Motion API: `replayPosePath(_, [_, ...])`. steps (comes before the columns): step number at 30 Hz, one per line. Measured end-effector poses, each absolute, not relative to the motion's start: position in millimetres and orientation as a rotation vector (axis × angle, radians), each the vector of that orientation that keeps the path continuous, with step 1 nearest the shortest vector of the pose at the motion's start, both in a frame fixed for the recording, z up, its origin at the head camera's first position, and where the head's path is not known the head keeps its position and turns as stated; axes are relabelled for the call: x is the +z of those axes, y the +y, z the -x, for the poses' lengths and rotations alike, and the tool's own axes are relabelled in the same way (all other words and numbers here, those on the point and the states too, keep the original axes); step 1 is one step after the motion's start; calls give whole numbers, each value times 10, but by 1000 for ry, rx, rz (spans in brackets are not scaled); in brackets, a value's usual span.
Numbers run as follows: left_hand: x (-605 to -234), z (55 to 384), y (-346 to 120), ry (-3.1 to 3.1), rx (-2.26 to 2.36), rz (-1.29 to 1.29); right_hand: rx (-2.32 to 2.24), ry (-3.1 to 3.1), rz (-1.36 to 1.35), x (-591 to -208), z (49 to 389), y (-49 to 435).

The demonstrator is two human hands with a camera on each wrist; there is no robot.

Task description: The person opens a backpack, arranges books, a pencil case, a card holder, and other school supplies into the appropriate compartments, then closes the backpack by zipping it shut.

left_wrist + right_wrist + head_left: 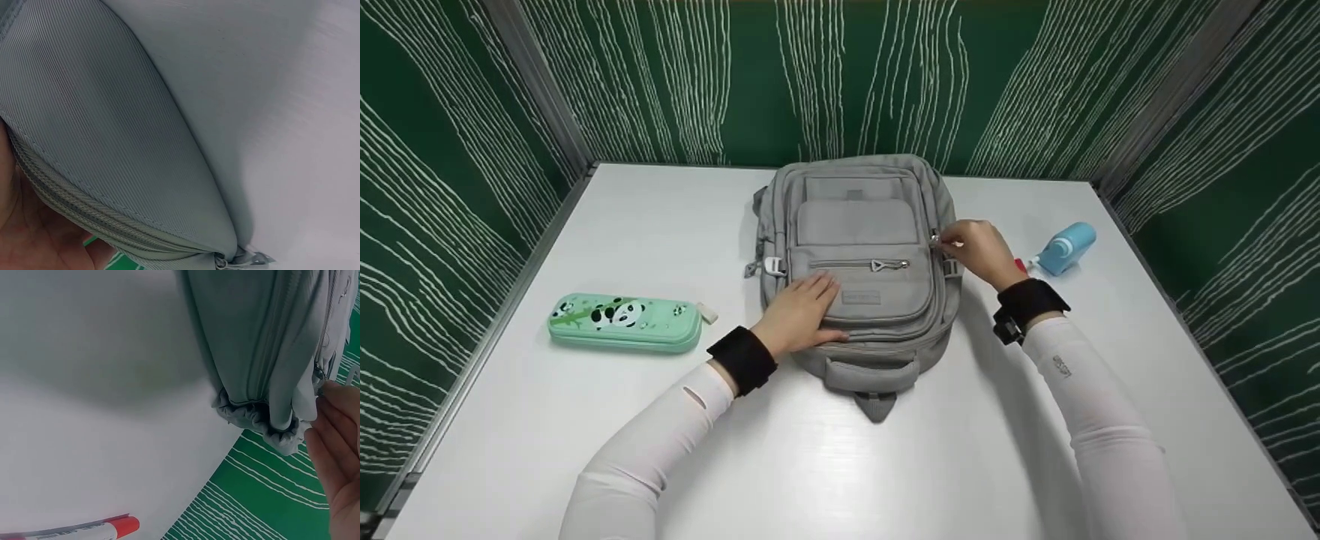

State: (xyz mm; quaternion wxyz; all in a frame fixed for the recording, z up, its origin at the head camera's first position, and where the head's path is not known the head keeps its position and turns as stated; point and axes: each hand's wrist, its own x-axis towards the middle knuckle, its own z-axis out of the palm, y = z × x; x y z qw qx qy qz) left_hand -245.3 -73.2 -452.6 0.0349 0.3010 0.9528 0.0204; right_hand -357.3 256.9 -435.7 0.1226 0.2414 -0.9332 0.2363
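A grey backpack (859, 225) lies front side up on the white table, its top handle (873, 375) toward me. My left hand (804, 311) rests with spread fingers on the lower left of its front; in the left wrist view part of that hand (39, 225) shows beside a zipper seam (84, 211). With thumb and fingertips my right hand (979, 247) pinches a zipper pull (935, 240) on the bag's right side. The right wrist view shows the same hand (337, 439) with its fingertips at the pull (319, 375).
A mint-green pencil case (624, 322) with pandas lies at the left. To the right is a blue bottle (1067, 247) on its side. A marker with a red cap (126, 526) lies near the right hand. Green walls with white lines (840, 75) enclose the table's back and sides.
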Motion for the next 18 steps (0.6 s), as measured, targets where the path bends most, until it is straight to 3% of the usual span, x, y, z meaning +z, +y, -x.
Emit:
replayPosePath(12, [-4558, 2456, -753, 2939, 82, -929, 672, -2662, -809, -4341, 3296, 2624])
replayPosePath(18, [-4536, 2440, -731, 2933, 91, -932, 830, -2614, -680, -4337, 3264, 2674])
